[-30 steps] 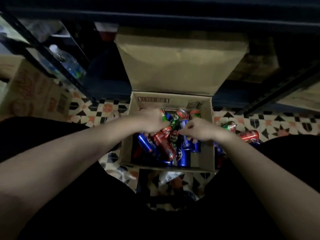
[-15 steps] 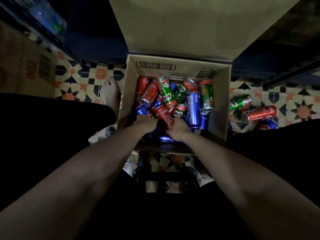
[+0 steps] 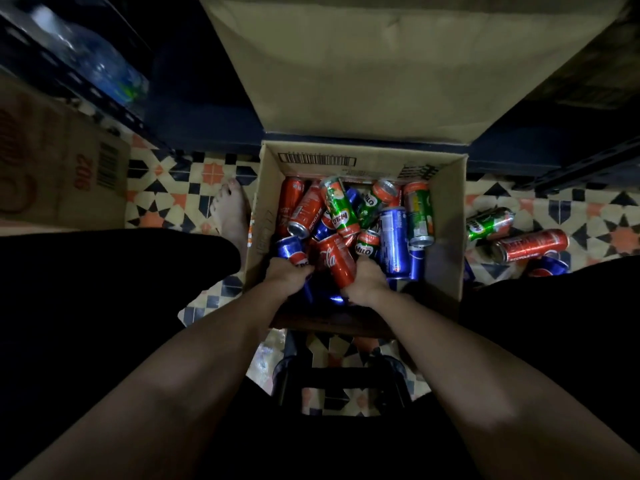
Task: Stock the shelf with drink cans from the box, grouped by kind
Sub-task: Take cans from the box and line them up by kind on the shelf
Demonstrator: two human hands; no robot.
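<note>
An open cardboard box (image 3: 446,216) stands on the patterned floor with its lid flap up. Inside lie several mixed cans: red cola, blue Pepsi and green Milo (image 3: 341,207). Both my hands are down in the near side of the box. My left hand (image 3: 287,277) grips a blue Pepsi can (image 3: 290,249) at its lower end. My right hand (image 3: 367,282) curls round the bottom of a red Coca-Cola can (image 3: 336,261) that lies slanted between the two hands. More blue cans lie in the dark beneath my hands.
On the floor right of the box lie a green Milo can (image 3: 488,223), a red can (image 3: 530,245) and a blue Pepsi can (image 3: 550,266). Another carton (image 3: 62,168) stands at the left, below a dark shelf holding a water bottle (image 3: 104,71). My bare foot (image 3: 230,213) is beside the box; a black stool (image 3: 339,375) is under me.
Both hands have drawn back from the middle of the box to its near side and closed on cans. The view has tilted down and closer to the box.
</note>
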